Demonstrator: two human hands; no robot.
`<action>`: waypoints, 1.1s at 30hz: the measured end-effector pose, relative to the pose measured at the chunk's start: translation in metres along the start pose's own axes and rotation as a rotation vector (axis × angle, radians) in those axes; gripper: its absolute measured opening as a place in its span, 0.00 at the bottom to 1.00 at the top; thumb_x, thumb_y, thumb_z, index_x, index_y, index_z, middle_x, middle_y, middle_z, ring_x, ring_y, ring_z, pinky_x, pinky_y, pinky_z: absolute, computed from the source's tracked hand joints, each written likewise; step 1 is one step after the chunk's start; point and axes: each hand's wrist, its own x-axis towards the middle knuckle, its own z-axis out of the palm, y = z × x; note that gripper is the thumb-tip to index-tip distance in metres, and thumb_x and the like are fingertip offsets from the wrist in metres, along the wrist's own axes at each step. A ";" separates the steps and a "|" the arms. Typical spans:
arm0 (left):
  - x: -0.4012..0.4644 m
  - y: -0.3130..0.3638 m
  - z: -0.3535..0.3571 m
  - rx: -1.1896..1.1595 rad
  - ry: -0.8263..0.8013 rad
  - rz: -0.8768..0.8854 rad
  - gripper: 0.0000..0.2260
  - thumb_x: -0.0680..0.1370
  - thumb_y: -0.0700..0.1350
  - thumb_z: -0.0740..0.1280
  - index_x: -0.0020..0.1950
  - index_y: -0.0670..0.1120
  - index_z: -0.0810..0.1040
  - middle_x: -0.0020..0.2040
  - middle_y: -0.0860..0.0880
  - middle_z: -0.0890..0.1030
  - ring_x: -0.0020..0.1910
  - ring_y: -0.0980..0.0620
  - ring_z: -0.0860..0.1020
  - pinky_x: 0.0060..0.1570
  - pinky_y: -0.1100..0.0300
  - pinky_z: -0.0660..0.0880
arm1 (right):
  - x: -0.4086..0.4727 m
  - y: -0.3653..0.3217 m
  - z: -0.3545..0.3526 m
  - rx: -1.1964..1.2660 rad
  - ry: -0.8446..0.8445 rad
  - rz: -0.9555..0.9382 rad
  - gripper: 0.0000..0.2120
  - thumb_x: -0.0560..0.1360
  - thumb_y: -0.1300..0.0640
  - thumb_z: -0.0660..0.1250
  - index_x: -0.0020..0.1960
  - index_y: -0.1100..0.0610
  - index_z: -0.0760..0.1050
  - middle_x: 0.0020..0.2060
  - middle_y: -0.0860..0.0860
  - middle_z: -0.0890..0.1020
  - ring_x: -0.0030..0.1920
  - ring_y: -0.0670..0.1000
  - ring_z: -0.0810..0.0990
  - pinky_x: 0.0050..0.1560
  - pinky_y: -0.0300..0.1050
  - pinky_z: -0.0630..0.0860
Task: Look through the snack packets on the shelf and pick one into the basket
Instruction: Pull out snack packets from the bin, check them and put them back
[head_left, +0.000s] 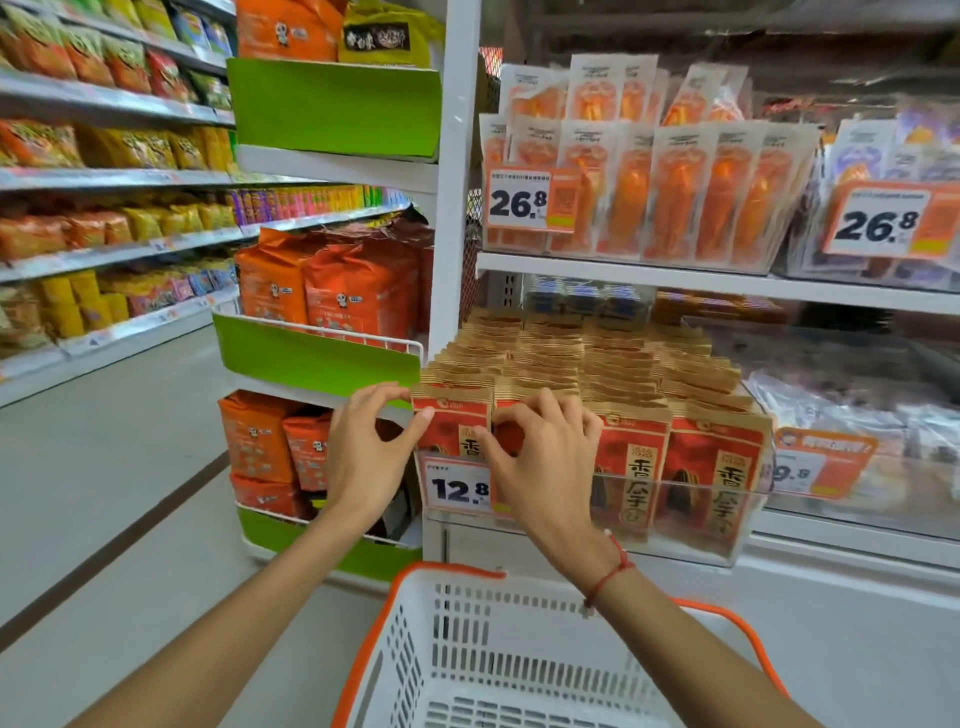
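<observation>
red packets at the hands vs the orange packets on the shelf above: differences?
The red packets carry dark artwork and large characters on kraft-brown tops; the orange packets are pale with orange contents showing. Red ones stand in deep rows behind a 12.8 tag; orange ones sit behind a 26.8 tag. Both stand upright in clear bins.

One view only, head-worn, wide-angle; aimed fwd and down at a shop shelf seen close up, slightly from the left; the basket is caught at the bottom edge, directly below the cam; both forearms are seen entering from the lower corners; an aisle is seen receding at left; edges are bent by lens distortion.
</observation>
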 end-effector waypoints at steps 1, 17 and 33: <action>0.000 0.001 0.000 -0.021 0.004 -0.002 0.12 0.76 0.54 0.70 0.56 0.53 0.77 0.58 0.54 0.75 0.63 0.53 0.71 0.59 0.59 0.68 | 0.002 -0.003 0.001 0.011 -0.004 0.035 0.07 0.70 0.45 0.75 0.42 0.49 0.82 0.40 0.45 0.77 0.47 0.51 0.73 0.53 0.42 0.57; 0.015 0.028 -0.002 -0.411 -0.082 -0.028 0.12 0.77 0.51 0.69 0.59 0.52 0.75 0.54 0.57 0.80 0.54 0.61 0.77 0.51 0.68 0.72 | 0.022 -0.032 -0.009 0.420 0.071 0.317 0.05 0.78 0.45 0.65 0.52 0.41 0.78 0.44 0.37 0.78 0.51 0.42 0.70 0.50 0.40 0.51; -0.049 0.066 -0.062 -0.694 -0.079 -0.236 0.09 0.77 0.46 0.70 0.55 0.49 0.76 0.49 0.53 0.84 0.44 0.60 0.83 0.42 0.64 0.80 | -0.014 -0.026 -0.058 0.766 -0.407 0.176 0.18 0.77 0.50 0.68 0.65 0.48 0.70 0.56 0.43 0.79 0.53 0.40 0.79 0.52 0.42 0.80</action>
